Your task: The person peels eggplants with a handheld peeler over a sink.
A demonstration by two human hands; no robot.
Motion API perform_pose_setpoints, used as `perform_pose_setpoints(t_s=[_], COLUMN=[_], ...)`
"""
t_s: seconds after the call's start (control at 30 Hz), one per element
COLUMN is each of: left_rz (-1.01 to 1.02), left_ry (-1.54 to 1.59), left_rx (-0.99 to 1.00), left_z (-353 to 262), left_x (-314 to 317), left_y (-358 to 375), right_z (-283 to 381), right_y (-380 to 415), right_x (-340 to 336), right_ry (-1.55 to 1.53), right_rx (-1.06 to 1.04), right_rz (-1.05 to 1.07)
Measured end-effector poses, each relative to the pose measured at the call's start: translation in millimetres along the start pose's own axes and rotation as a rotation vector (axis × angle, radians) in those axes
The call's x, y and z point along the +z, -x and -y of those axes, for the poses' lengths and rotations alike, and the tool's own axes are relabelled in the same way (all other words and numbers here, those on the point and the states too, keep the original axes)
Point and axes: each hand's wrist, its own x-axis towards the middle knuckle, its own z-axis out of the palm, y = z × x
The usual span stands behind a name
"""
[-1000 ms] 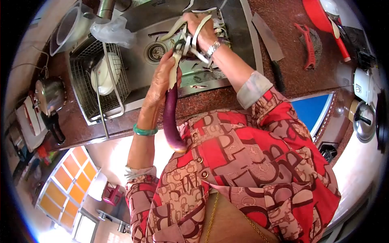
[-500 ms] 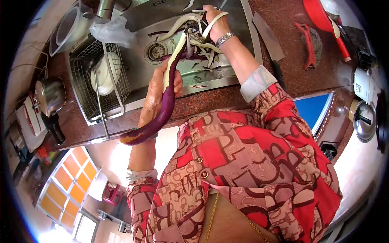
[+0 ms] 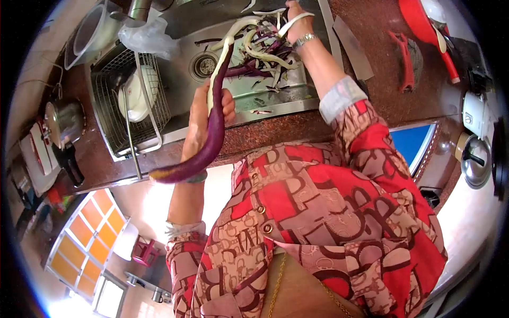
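My left hand [image 3: 199, 114] is wrapped round a long purple eggplant [image 3: 213, 135], holding it slantwise over the sink's front edge. A pale strip of flesh shows along its upper side, and its upper end reaches over the sink [image 3: 289, 107]. My right hand [image 3: 300, 25] is closed near the sink's far right corner, beyond the eggplant's upper end. A pale peel strip lies across its fingers; whatever they grip is hidden. Purple and whitish peelings [image 3: 265, 52] lie heaped in the sink between the two hands, right of the drain [image 3: 203, 66].
Left in the sink stands a wire basket [image 3: 108, 106] holding a white dish [image 3: 139, 95]. A clear plastic bag [image 3: 149, 40] hangs beneath the faucet [image 3: 139, 11]. On the right counter are a cleaver-like flat blade [image 3: 354, 49] and a red-framed item [image 3: 407, 63]. A pot [image 3: 66, 122] stands left.
My right hand has moved away from the eggplant, up and to the right. The eggplant and my left hand have shifted slightly left, and more of the eggplant's upper end shows.
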Motion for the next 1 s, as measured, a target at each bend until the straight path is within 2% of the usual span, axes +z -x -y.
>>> perform_pose_setpoints(t_s=[0.03,0.1,0.13,0.17,0.2,0.23,0.3,0.37,0.4,0.43,0.47,0.57,0.6,0.63,0.7,0.77,0.8,0.83,0.9,0.93,0.97,1.0], left_rz=[-0.005,-0.191,-0.102,-0.103,-0.14,-0.175,-0.154,-0.208,-0.304,-0.303,-0.282,-0.217,-0.083,0.053,0.013,0.01,-0.015,-0.016,-0.067,-0.128,-0.123,-0.204], left_ry=[0.004,0.106,0.11,0.111,0.041,-0.028,-0.049,-0.226,-0.19,-0.193,-0.165,-0.121,-0.081,-0.041,-0.082,-0.073,-0.094,-0.094,-0.07,-0.095,-0.095,-0.13], left_rx=[0.006,0.008,0.054,0.054,0.074,0.092,0.124,0.252,0.175,0.173,0.112,0.037,0.037,0.036,0.011,-0.022,-0.001,-0.001,0.078,0.097,0.095,0.085], left_z=[-3,-1,0,0,0,-1,0,0,-3,-2,-1,0,0,0,0,-2,0,2,4,4,3,1], left_x=[-2,1,2,4,6,8,10,26,34,33,31,37,32,33,38,37,34,29,20,21,24,29], left_y=[-8,-23,-29,-34,-38,-43,-44,-36,-38,-39,-39,-33,-32,-29,-18,-8,-7,-9,-17,-22,-28,-34], right_z=[-16,-42,-33,-18,-9,6,-9,-13,-10,-9,-12,-10,-22,-10,-29,-8,-7,-5,-1,3,21,8], right_y=[-16,-8,16,43,60,82,87,93,89,84,75,52,37,36,-6,-9,-10,-15,-9,11,41,51], right_x=[18,37,34,29,36,31,46,48,44,41,46,39,46,37,50,24,26,16,19,25,16,33], right_ry=[-0.285,-0.495,-0.429,-0.362,-0.366,-0.391,-0.309,-0.245,-0.21,-0.176,-0.188,-0.175,-0.152,-0.056,-0.021,-0.149,-0.31,-0.112,-0.037,-0.36,-0.154,-0.307], right_rx=[0.172,0.204,0.105,0.003,0.188,0.19,-0.008,-0.16,-0.168,-0.175,-0.186,-0.149,-0.308,-0.36,-0.274,0.041,-0.011,-0.137,-0.111,-0.079,-0.149,-0.026], right_rz=[0.153,0.277,0.35,0.421,0.36,0.403,0.373,0.298,0.315,0.331,0.25,0.329,0.278,0.265,0.135,0.312,0.15,0.111,0.113,0.238,0.291,0.322])
